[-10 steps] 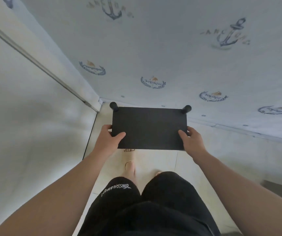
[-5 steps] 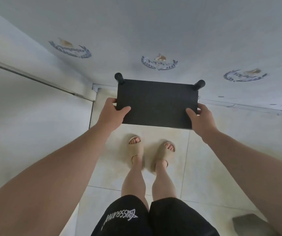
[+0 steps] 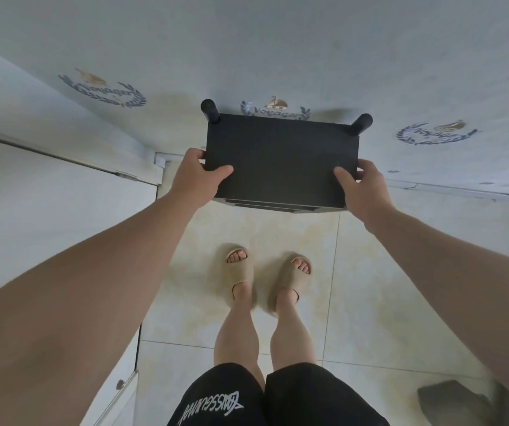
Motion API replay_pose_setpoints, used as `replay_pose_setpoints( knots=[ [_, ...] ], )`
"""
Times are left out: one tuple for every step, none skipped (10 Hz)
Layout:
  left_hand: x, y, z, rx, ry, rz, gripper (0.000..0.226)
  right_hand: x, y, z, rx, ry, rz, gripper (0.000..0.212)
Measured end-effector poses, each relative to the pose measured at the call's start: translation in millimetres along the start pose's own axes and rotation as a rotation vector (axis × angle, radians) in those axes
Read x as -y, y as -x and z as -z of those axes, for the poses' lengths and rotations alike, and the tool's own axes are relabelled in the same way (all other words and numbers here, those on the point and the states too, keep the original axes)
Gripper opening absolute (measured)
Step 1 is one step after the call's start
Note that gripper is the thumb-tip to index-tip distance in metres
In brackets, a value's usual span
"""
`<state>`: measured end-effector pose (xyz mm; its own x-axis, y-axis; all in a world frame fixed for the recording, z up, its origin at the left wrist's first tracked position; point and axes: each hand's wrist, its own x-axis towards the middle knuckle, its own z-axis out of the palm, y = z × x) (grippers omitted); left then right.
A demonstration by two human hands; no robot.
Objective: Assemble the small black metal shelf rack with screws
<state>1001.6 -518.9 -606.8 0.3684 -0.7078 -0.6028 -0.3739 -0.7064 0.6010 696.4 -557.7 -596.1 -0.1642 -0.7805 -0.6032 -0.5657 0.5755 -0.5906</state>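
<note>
Shelf rack (image 3: 281,161) appearing assembled, legs (image 3: 210,111) attached; screws not visible. Left hand (image 3: 196,176) and right hand (image 3: 365,192) holding it aloft, grips curling round short edges. Placement likely remaining.

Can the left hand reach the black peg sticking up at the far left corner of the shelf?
Probably yes. The left hand grips the shelf by its left edge near that peg, with nothing between them. It would have to let go first, leaving the right hand holding alone.
</note>
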Motion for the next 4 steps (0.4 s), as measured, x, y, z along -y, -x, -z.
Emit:
replay_pose_setpoints(
  knots=[
    [-1.3,6.8,3.0,-0.005,-0.023,0.003,0.048,2.2,6.7,0.0,0.005,0.012,0.004,0.052],
    [-5.2,19.2,4.6,0.038,-0.047,-0.015,0.057,4.8,20.3,1.6,0.03,0.047,0.015,0.054],
    [-20.3,46.8,14.0,0.013,-0.204,-0.036,0.067,15.1,44.7,7.2,0.033,0.169,0.058,0.055],
    [-33.6,81.0,22.2,-0.017,-0.42,-0.192,0.072,28.7,78.7,15.0,0.041,0.309,0.111,0.063]
  ],
)
